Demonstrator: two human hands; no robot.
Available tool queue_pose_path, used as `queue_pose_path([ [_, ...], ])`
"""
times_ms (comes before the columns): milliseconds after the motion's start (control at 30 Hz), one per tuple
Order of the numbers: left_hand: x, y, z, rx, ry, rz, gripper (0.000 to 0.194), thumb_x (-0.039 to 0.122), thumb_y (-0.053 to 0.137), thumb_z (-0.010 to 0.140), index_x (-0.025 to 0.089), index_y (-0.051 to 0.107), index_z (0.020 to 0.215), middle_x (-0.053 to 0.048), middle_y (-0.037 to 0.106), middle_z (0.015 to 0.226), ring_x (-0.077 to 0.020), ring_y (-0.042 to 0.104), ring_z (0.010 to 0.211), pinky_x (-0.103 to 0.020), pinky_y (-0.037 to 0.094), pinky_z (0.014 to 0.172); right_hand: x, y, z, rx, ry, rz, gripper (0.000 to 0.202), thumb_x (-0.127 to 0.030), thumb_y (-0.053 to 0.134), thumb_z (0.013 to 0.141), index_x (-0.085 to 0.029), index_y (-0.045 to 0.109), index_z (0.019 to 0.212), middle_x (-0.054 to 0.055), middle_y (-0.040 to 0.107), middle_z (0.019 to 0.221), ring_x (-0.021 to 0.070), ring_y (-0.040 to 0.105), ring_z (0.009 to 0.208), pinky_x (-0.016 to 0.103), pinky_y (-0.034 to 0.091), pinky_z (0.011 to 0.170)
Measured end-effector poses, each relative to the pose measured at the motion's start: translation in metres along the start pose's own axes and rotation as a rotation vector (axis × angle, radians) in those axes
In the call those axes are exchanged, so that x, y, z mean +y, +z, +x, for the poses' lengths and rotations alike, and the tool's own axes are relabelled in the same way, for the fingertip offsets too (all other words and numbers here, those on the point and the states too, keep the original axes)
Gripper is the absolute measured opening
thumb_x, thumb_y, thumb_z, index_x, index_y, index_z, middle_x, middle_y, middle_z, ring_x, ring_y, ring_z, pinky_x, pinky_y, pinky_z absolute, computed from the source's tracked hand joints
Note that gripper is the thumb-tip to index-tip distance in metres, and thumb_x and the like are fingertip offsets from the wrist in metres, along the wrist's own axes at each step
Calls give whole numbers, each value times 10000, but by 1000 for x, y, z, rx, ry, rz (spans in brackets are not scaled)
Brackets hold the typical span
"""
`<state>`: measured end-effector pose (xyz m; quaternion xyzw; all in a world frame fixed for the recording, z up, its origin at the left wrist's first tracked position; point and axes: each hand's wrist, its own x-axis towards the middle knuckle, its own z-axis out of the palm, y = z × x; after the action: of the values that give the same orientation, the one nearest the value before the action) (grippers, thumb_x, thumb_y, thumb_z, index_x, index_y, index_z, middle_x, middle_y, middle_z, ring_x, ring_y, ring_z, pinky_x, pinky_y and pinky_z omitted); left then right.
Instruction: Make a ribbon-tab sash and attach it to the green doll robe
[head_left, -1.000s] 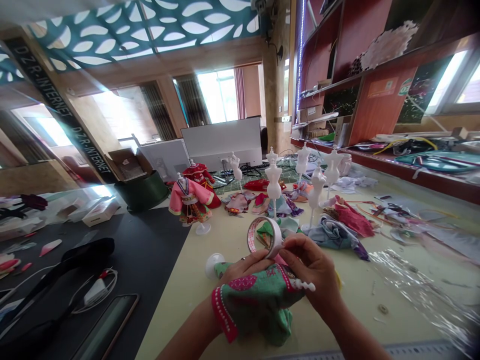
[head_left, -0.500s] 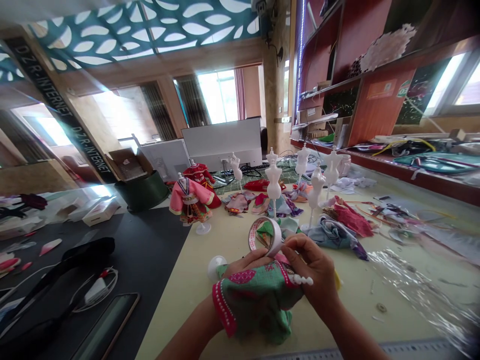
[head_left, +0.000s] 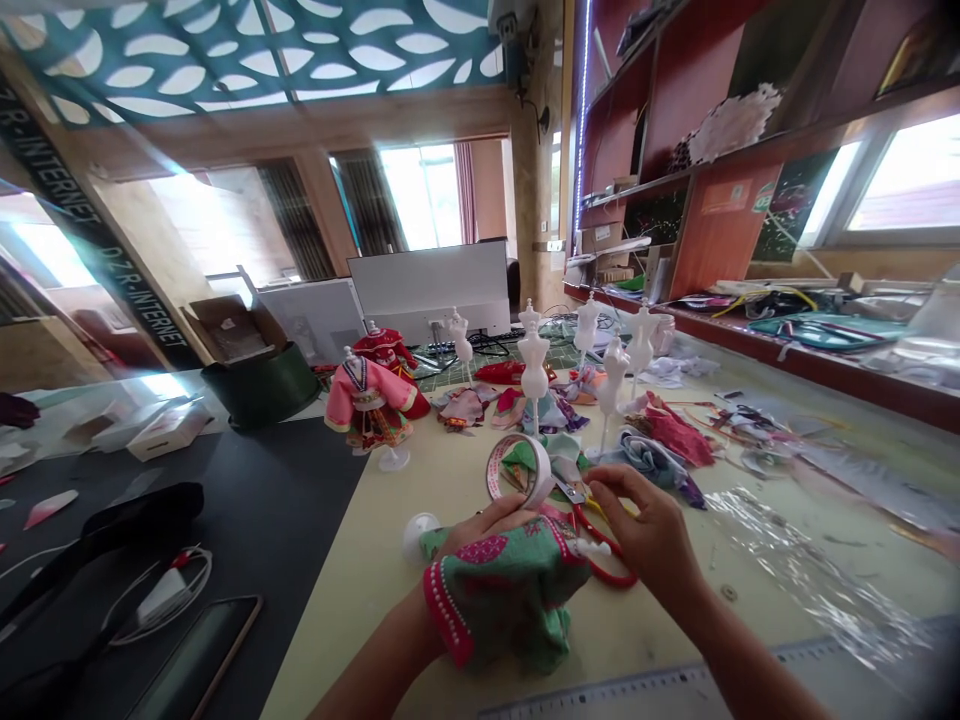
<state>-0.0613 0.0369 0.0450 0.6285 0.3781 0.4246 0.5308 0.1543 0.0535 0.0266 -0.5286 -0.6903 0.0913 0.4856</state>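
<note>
My left hand (head_left: 491, 520) grips a small doll mannequin lying on its side, its round white base (head_left: 420, 538) sticking out to the left. A green doll dress (head_left: 502, 585) with pink, pearl-studded trim hangs over it and hides some of my fingers. The mannequin's white neck knob (head_left: 592, 547) pokes out on the right. My right hand (head_left: 649, 525) is just right of the collar, thumb and fingers pinched together; what they hold, if anything, is too small to see. Scissors (head_left: 611, 570) with red and yellow handles show between the hands. A tape roll (head_left: 541, 470) stands on edge behind my left fingers.
Several bare white mannequins (head_left: 534, 365) and fabric scraps (head_left: 667, 425) are further back. A mannequin in a pink robe (head_left: 375, 400) stands at the left. Clear plastic wrap (head_left: 795, 560) lies right, a ruler (head_left: 637, 690) in front, and a phone (head_left: 202, 650) on the dark mat.
My right hand has drawn away from the dress collar to the right, uncovering the scissors. My left hand keeps its hold on the dressed mannequin. The view has turned slightly right.
</note>
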Motion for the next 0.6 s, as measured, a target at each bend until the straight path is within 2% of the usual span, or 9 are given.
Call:
queue_pose_path([
  [67, -5, -4, -2, -33, 12, 34, 436, 175, 699, 677, 292, 656, 1095, -5, 682, 1111, -241, 609, 1072, -328, 433, 1008, 16, -8, -4, -145, 21, -188, 194, -364, 507, 844, -203, 613, 865, 72, 670, 885, 238, 634, 817, 337, 464, 676],
  [100, -7, -5, -2, -38, 5, 18, 461, 198, 694, 685, 288, 635, 1134, -15, 674, 1128, -249, 613, 1063, -328, 456, 983, 23, -9, -7, -262, 48, -361, 222, -386, 502, 836, -206, 616, 898, 85, 666, 914, 261, 630, 839, 340, 450, 650],
  [200, -12, -8, -2, -39, -39, -74, 450, 266, 645, 732, 278, 606, 1180, -33, 671, 1131, -261, 622, 1046, -336, 490, 934, 38, -7, -16, -403, 82, -500, 288, -341, 581, 753, -183, 623, 989, 108, 662, 883, 282, 638, 769, 320, 408, 583],
  [300, -8, -6, -4, -30, -34, -75, 434, 268, 644, 729, 283, 616, 1163, -25, 673, 1126, -258, 620, 1047, -342, 470, 957, 45, 3, -20, -439, 90, -504, 333, -240, 544, 745, -170, 592, 1067, 112, 654, 913, 263, 639, 763, 295, 376, 569],
  [367, -1, -7, -6, -27, -4, -32, 492, 238, 683, 690, 288, 607, 1174, -26, 672, 1124, -261, 619, 1048, -349, 469, 956, 48, 8, -18, -446, 110, -497, 325, -204, 521, 733, -154, 585, 1048, 121, 659, 901, 261, 635, 759, 289, 359, 558],
  [533, 16, -17, -15, -20, 115, 135, 674, 144, 688, 662, 279, 499, 1295, -64, 597, 1246, -289, 569, 1124, -367, 493, 918, 51, -1, -21, -452, 199, -415, 291, -327, 527, 744, -169, 563, 986, 64, 656, 699, 219, 602, 602, 278, 351, 483],
  [600, 21, -23, -17, 12, 185, 208, 638, 118, 668, 662, 265, 532, 1267, -61, 592, 1251, -298, 515, 1191, -379, 441, 990, 53, -11, -31, -435, 300, -206, 311, -374, 545, 726, -179, 554, 968, 37, 632, 645, 205, 594, 576, 281, 387, 487],
])
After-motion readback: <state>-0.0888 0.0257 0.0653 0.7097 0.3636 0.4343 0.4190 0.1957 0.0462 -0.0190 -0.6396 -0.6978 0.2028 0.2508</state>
